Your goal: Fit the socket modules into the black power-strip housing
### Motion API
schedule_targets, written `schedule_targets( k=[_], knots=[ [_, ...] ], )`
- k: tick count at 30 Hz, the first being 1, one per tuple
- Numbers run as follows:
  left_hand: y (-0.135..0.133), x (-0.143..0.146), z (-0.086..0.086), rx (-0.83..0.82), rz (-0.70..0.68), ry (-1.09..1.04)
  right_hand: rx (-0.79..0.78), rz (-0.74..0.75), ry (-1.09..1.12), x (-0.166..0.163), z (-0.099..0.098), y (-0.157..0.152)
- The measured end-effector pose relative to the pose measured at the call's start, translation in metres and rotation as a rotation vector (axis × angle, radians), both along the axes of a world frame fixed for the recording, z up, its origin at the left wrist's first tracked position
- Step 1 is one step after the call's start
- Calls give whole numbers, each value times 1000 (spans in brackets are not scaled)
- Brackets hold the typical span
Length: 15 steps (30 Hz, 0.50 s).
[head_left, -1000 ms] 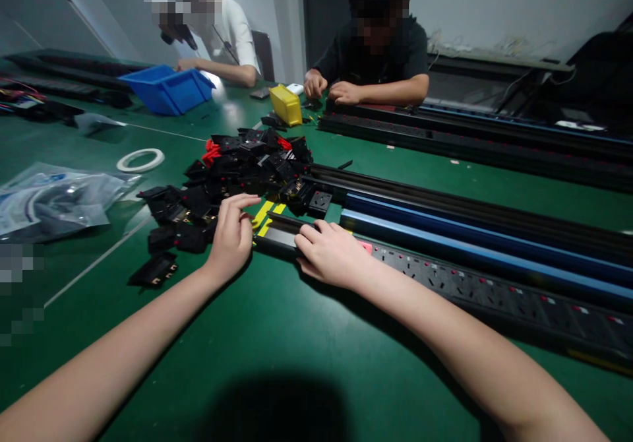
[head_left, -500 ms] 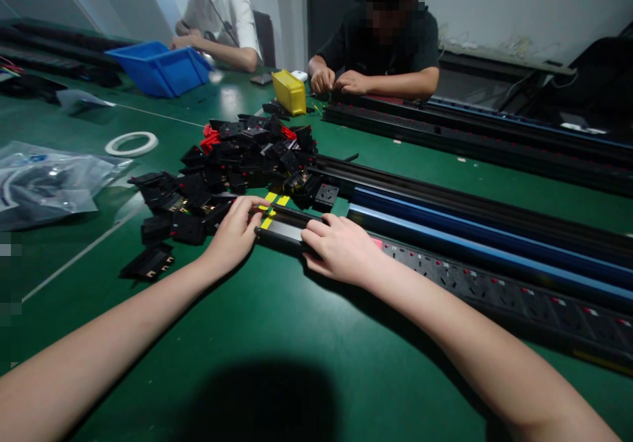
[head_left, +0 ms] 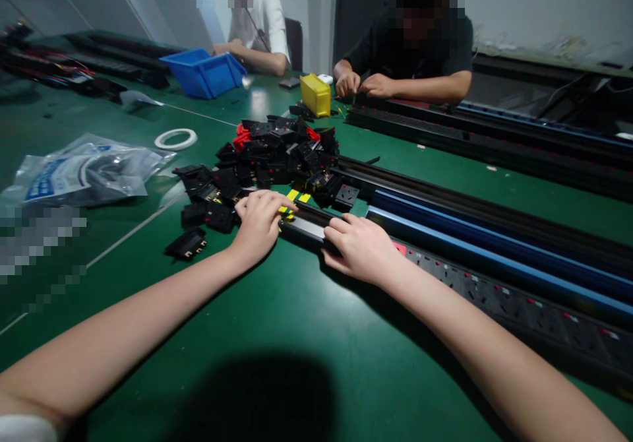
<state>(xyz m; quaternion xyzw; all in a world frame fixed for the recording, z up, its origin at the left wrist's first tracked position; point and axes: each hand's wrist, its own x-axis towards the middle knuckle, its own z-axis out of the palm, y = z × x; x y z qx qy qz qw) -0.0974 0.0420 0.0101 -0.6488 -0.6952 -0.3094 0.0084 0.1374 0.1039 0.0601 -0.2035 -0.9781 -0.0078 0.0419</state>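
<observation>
A long black power strip (head_left: pixel 465 284) with rows of sockets and red marks runs from the middle toward the lower right. My right hand (head_left: pixel 363 247) is closed over its near section, fingers curled across the bare metal channel (head_left: pixel 306 226). At the strip's left end, my left hand (head_left: pixel 260 227) bends its fingers around the tip, close to yellow-and-black striped tape (head_left: pixel 299 196). Its thumb is mostly hidden. Loose black socket modules (head_left: pixel 277 145) are heaped just beyond my left hand, and one single module (head_left: pixel 186 244) lies nearer me.
Blue-edged rails (head_left: pixel 475 244) lie alongside the strip. Across the green table, a person's hands (head_left: pixel 378 86) work by another strip (head_left: pixel 445 135). A yellow bin (head_left: pixel 315 95), blue bin (head_left: pixel 205 72), white tape roll (head_left: pixel 175 140) and plastic bag (head_left: pixel 93 171) stand around.
The view has turned left, so everything appears farther right. My left hand's thumb is less visible at the strip's end. My right hand stays on the strip.
</observation>
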Motion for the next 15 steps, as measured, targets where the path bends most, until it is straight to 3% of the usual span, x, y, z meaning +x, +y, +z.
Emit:
schedule_targets(
  k=[15],
  knots=[
    [-4,7,3,73,162,-2,-1,4,0,0,-2,2]
  ],
)
